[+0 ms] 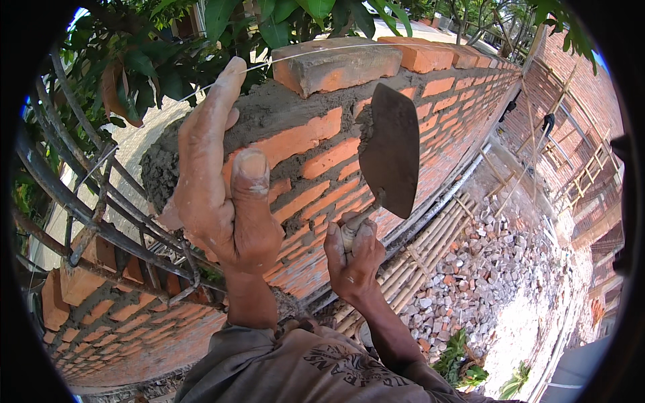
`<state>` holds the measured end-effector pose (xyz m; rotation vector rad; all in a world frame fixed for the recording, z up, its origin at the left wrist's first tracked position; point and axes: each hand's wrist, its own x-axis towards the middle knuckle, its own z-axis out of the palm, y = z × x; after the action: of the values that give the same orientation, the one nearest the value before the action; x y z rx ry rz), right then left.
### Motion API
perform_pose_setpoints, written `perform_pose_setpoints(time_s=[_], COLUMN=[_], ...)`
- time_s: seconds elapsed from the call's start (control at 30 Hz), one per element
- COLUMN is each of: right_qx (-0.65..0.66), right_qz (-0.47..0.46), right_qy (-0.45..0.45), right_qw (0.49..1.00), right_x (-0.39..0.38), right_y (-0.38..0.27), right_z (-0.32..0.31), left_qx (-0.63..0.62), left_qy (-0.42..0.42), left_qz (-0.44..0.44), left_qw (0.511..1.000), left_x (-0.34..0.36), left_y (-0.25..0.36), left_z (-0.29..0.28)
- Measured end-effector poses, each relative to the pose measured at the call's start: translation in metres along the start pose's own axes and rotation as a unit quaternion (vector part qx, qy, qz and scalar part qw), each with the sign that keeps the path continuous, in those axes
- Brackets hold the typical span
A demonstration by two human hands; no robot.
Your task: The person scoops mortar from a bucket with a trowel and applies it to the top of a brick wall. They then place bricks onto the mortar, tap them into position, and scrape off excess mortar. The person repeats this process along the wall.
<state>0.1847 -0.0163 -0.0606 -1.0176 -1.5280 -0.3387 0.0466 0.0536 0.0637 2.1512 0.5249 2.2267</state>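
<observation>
In my right hand (356,262) is the handle of a pointed masonry trowel (396,151). Its broad dark blade stands up on edge in front of the wall face, with some mortar near its left edge. My left hand (215,181) is raised at the wall's top edge, fingers stretched upward and thumb apart, holding nothing visible. Its fingertips are at a taut white string line (316,50); whether they touch it I cannot tell. Wet grey mortar (262,111) covers the wall top behind that hand. A mortar-smeared brick (336,67) lies just to the right on the brick wall (302,141).
Bent steel rebar (87,215) juts out at the left, above a lower brick wall (101,322). Leafy branches (275,20) hang over the far side. Bamboo poles (416,258) and broken rubble (470,269) lie on the ground at right. Scaffolding (584,171) stands beyond.
</observation>
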Motion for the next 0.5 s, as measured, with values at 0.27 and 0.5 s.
perform_pose_setpoints(time_s=[0.27, 0.5], right_qx=[-0.03, -0.03], right_qz=[0.008, 0.046], right_qy=[0.022, -0.013], right_qw=[0.999, 0.998], right_x=[-0.002, -0.002], right_y=[0.014, 0.023], right_z=[0.004, 0.015], left_qx=[0.0, 0.004], left_qy=[-0.005, 0.005], left_qz=[-0.002, 0.013], left_qw=[1.0, 1.0], left_x=[-0.001, 0.0], left_y=[-0.002, -0.002], left_z=[-0.006, -0.009])
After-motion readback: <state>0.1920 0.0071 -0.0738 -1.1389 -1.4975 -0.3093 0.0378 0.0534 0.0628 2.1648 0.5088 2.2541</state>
